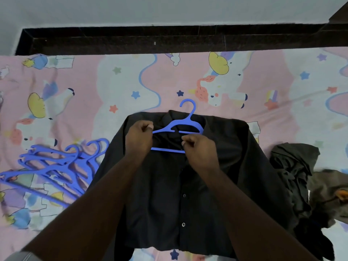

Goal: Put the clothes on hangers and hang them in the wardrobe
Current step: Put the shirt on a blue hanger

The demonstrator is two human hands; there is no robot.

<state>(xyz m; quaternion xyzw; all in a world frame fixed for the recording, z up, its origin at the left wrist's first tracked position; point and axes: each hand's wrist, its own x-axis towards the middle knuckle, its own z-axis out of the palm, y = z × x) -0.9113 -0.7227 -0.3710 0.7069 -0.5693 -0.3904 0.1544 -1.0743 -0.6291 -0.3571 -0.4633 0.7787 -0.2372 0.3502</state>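
Bed: patterned pink sheet [79, 76].
Centre: black shirt [169, 185], blue hanger [180, 127] at its collar.
Left hand [139, 138]: fingers curled, pinching the collar.
Right hand [199, 147]: fingers curled, pinching the collar.
Left: spare hangers [56, 164].

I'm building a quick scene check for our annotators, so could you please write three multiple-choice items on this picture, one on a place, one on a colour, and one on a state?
1. Where does the pile of spare hangers lie?
A. On the bedsheet, on the person's left of the black shirt
B. On top of the shirt
C. On the floor

2. What colour is the hanger at the shirt's collar?
A. Red
B. Blue
C. White

3. What are the left hand and right hand doing?
A. Both lie flat and open
B. Both curl their fingers at the shirt's opening by the hanger
C. Both are out of view

Answers: 1 A, the pile lies on the sheet beside the shirt; 2 B, its plastic is blue; 3 B, both hands' fingers are curled there.
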